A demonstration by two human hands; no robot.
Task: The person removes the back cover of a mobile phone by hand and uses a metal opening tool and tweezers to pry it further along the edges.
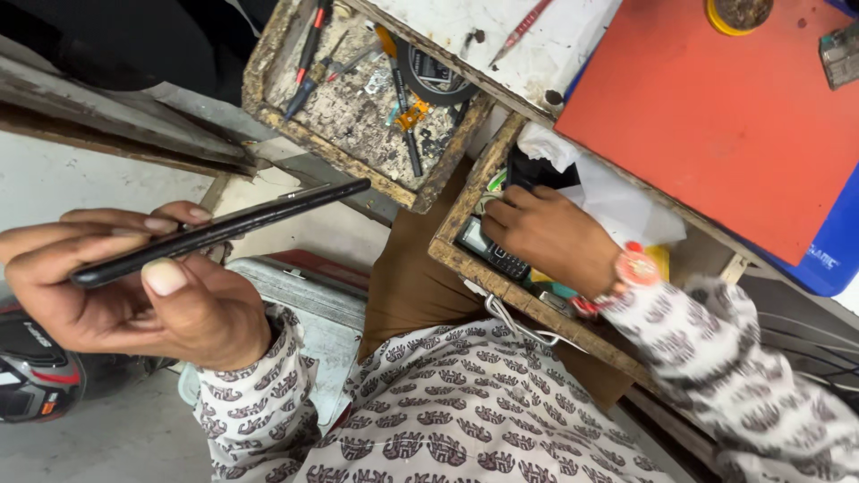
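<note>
L hand (134, 286) up at 9 o'clock, palm turned in, thumb and fingers pinched flat along a thin edge. R hand (541, 234) at 2 o'clock, knuckles up, fingers curled down, wrist bent, patterned sleeves both arms.

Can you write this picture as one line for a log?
left hand: holds thin black slab-shaped phone edge-on | right hand: reaching into open wooden drawer, resting on small black keypad phone

Right hand (546, 234) fingertips hidden in open drawer (465, 264) (contents beneath unclear); helmet (31, 371) cut off.
</note>
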